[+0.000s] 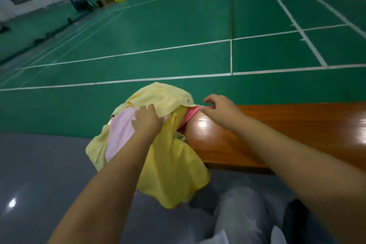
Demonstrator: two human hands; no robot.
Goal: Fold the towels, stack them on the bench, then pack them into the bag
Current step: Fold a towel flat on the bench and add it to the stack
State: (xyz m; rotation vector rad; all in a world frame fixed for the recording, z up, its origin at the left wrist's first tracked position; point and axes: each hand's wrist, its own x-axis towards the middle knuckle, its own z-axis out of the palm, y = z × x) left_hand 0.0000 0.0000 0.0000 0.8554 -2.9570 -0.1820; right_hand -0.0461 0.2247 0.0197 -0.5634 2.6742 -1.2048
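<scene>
Left hand (147,120) presses towels (170,162) draping bench (277,125) end

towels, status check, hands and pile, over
Left hand flat on pale pink towel. Right hand pinching darker pink towel. Yellow towel unfolded, draped off bench end. No bag visible.

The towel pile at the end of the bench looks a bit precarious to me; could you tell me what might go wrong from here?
1. The yellow towel hangs well over the end of the bench; a tug could drag the pile onto the floor.
2. The left hand presses flat on the pile rather than gripping it, so the pink towel could slip.
3. The right hand pinches only the darker pink cloth's edge, which may snag.
</scene>
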